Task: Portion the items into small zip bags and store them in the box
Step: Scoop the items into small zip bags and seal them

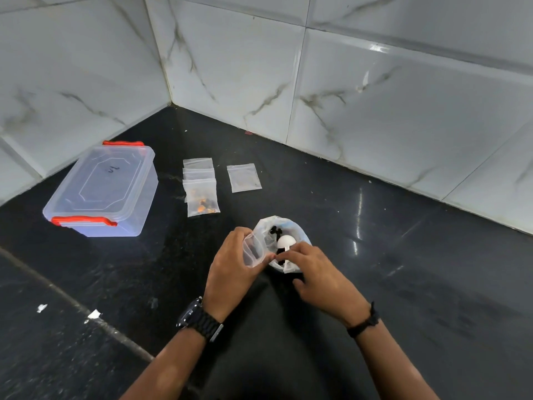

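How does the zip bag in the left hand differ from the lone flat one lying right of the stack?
The held zip bag is pinched by the left hand with its mouth spread open; the lone zip bag lies flat on the counter, untouched. The held one is raised beside the large bag of items; the lone one lies near the wall. Both are small and clear.

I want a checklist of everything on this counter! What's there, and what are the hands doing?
Surface: black counter, speckled.
Job's things: box with lid on, red latches; stack of zip bags, the front one filled; single bag beside it; big bag of dark bits with a white scoop.
Clutter: white scraps.
Hands: left hand holds a small bag open; right hand pinches at the scoop.
Cables: nothing seen.
Surroundings: marble tile walls.
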